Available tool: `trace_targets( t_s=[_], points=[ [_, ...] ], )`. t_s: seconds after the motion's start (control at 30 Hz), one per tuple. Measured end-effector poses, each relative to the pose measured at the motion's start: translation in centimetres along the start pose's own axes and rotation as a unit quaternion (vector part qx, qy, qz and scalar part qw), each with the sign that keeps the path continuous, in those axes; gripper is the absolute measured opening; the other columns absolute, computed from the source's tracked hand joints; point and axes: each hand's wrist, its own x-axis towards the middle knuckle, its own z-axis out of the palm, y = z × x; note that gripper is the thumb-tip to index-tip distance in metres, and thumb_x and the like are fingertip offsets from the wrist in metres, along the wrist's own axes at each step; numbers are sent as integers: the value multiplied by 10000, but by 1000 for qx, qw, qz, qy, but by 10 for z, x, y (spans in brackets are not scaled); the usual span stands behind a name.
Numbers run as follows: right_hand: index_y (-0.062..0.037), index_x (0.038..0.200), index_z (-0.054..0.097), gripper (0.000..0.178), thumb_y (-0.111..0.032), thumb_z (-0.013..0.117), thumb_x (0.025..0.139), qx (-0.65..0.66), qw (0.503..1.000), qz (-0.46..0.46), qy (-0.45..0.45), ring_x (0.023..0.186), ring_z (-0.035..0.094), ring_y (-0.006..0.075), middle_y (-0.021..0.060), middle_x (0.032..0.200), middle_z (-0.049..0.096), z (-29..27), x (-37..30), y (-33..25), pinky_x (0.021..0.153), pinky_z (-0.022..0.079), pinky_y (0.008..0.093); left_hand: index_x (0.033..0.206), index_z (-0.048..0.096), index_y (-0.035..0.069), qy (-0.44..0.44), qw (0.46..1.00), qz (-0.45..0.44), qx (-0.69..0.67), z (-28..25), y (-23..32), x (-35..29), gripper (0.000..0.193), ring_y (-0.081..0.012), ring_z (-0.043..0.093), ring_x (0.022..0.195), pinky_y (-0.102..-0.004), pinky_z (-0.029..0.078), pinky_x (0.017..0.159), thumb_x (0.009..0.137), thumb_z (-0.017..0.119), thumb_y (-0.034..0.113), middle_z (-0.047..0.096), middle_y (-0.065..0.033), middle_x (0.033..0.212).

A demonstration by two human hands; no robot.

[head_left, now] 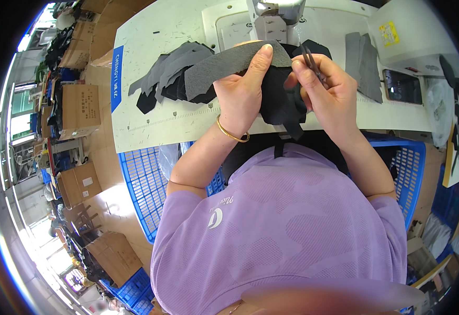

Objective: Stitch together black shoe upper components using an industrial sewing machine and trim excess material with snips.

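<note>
A long strip of dark grey felt-like fabric (216, 63) is held up over the table, its near end draping to the left. My left hand (242, 94) is closed on it, thumb on top. Close to the strip's right end, the thumb and fingertips of my right hand (326, 89) are pinched together. That hand also holds a small dark two-pronged tool (309, 60), tweezers or thread snips; its kind is unclear. Black fabric (282, 100) hangs below and between my hands, over the table's near edge. Left of my hands lies a fanned pile of grey and black cut pieces (161, 73).
The sewing machine head (274, 23) stands beyond my hands on the white table (187, 121). Rightward are grey fabric strips (363, 65) and a phone (402, 86). Blue baskets (143, 184) sit beneath the table edge. Cardboard boxes (81, 111) stand on the floor at left.
</note>
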Motion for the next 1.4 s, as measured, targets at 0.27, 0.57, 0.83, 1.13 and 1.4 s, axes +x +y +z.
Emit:
trace_targets(
  t_s=[0.27, 0.57, 0.83, 1.13, 1.4],
  points=[
    [-21, 947, 652, 173, -193, 632, 947, -18, 1000, -9, -4, 564, 460, -20, -17, 701, 656, 2, 2, 1, 493, 341, 169, 908, 675, -4, -12, 996, -82, -21, -3, 2, 1, 105, -52, 550, 710, -207, 462, 627, 906, 698, 98, 650, 5, 832],
    [-20, 929, 652, 160, -177, 624, 941, -12, 1000, -3, 6, 573, 486, -10, -9, 682, 647, 4, 2, -1, 501, 351, 172, 902, 671, -4, -40, 996, -68, -48, -4, 5, 1, 103, -59, 570, 703, -213, 479, 617, 910, 691, 97, 661, -3, 837],
    [-16, 902, 653, 191, -196, 611, 951, -15, 999, 1, -30, 557, 469, -5, -11, 645, 617, 1, 2, -2, 488, 329, 185, 896, 676, -7, -27, 996, -63, -50, -1, 8, 1, 119, -57, 571, 701, -212, 477, 613, 908, 696, 110, 660, -4, 826],
    [-6, 898, 657, 195, -192, 625, 947, -28, 998, -61, 3, 550, 468, -5, -3, 643, 619, 8, 10, -1, 487, 333, 183, 859, 679, -10, -18, 995, -80, -50, 0, 14, 15, 101, -50, 557, 654, -205, 447, 567, 881, 711, 83, 649, 1, 761],
    [-13, 828, 643, 213, -185, 608, 949, 106, 993, -28, 32, 527, 459, 6, 0, 645, 618, 25, 35, -13, 474, 337, 178, 730, 687, -43, -23, 986, -155, -51, -3, 28, 52, 174, -71, 568, 553, -219, 438, 479, 845, 739, 76, 645, -28, 681]
  ],
)
